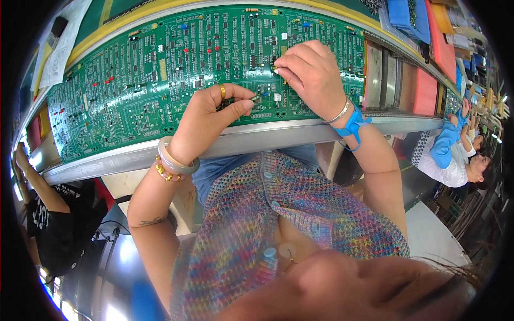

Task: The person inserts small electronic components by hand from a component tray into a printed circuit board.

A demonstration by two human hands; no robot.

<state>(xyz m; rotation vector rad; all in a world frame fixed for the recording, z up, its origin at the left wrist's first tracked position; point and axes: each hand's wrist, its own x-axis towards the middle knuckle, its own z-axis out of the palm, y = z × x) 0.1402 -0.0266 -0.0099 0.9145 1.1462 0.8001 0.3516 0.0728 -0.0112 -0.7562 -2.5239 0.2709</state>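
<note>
A long green circuit board (144, 104) lies before me, full of small parts in rows. Over its lower middle, my left hand (214, 109) pinches a small electronic component (256, 98) between thumb and forefinger, close to the board's surface. Further right and a little farther away, my right hand (310, 77) has its thumb and forefinger together on another tiny component (275, 69), low over the board. Whether either part touches the board, I cannot tell. A white connector (277, 98) stands on the board between the two hands.
A metal rail (230, 143) runs along the board's near edge. Right of the board are metal plates and a salmon-coloured block (425, 92). Blue bins (404, 18) stand at the far right. Papers (56, 51) lie far left. People work on both sides.
</note>
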